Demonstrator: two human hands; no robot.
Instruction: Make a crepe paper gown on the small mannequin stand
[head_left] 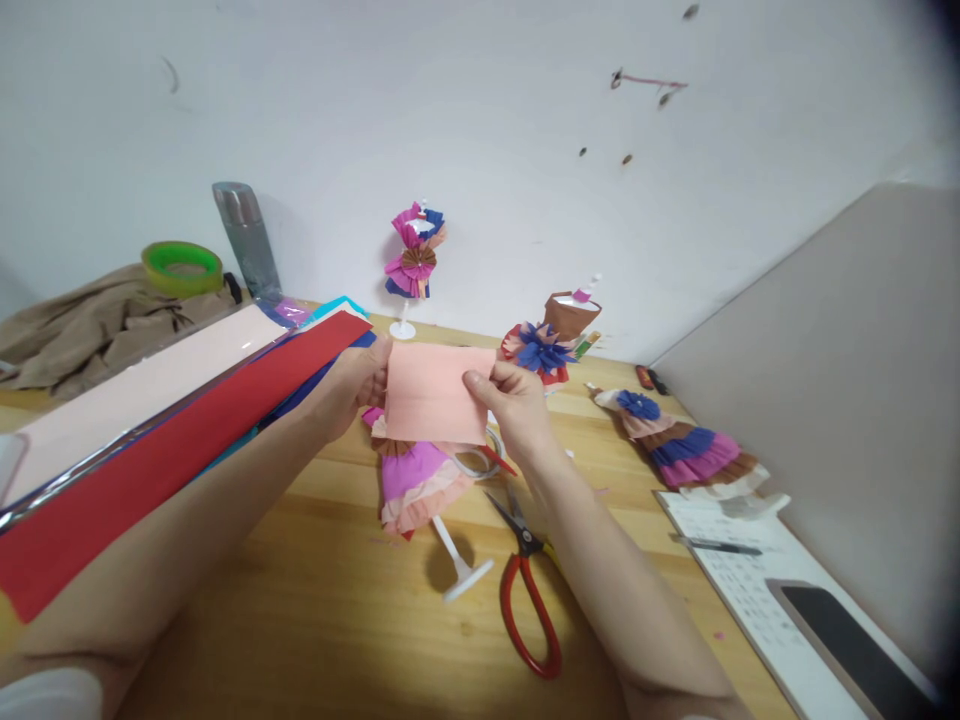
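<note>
From where I stand, a sheet of peach paper is held up above the worktop, level between two hands. The left hand grips its left edge; the right hand pinches the right edge, thumb on the near face. Beneath the sheet and partly hidden by it, a ruffled paper dress on a white stand lies on its side. Red-handled scissors rest just beside the stand, blades apart. Farther back, a magenta-and-blue dress form stands upright near the wall, with a brown-topped form to its right. Another layered dress lies at the far right. Over on the left are a long red strip, a bottle, and a green roll on brown cloth.
</note>
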